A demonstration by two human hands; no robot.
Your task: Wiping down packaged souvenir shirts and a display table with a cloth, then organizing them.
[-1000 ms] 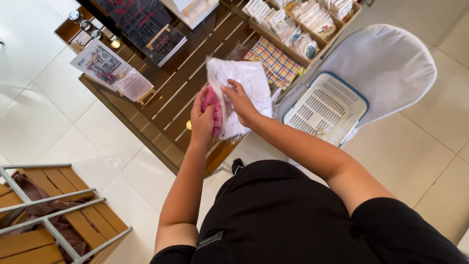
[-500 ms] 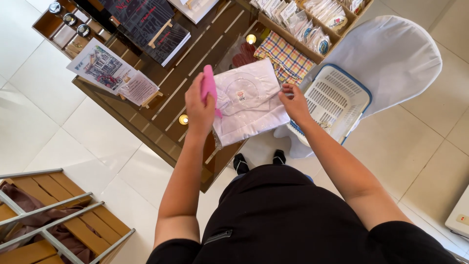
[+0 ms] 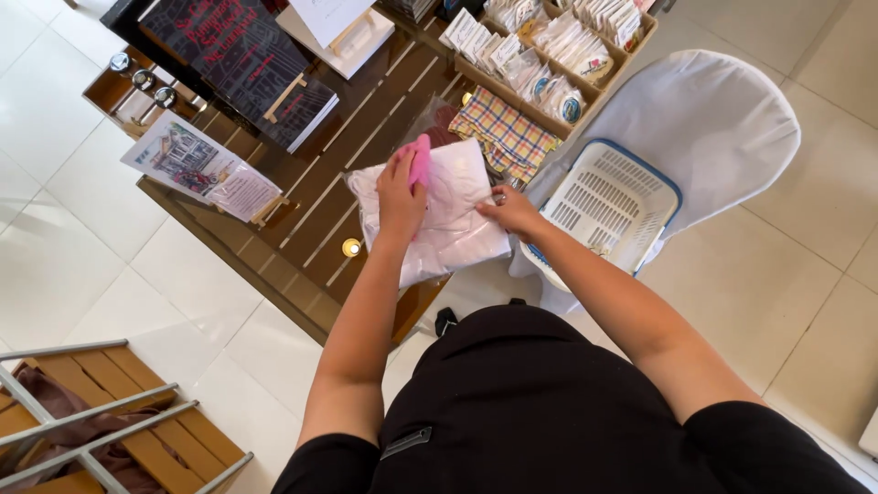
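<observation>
Left hand (image 3: 400, 197) closed around a pink object (image 3: 420, 159), pressing it onto a white folded garment in clear wrap (image 3: 448, 220); garment lies flat on the dark slatted table (image 3: 366, 119), near its front edge; right hand (image 3: 512, 210) rests with fingers flat on the garment's right edge, grasping nothing; white plastic basket (image 3: 608, 206) sits just beside, on a cloth-covered chair (image 3: 713, 119); checked cloth (image 3: 503, 133) lies behind the garment.
</observation>
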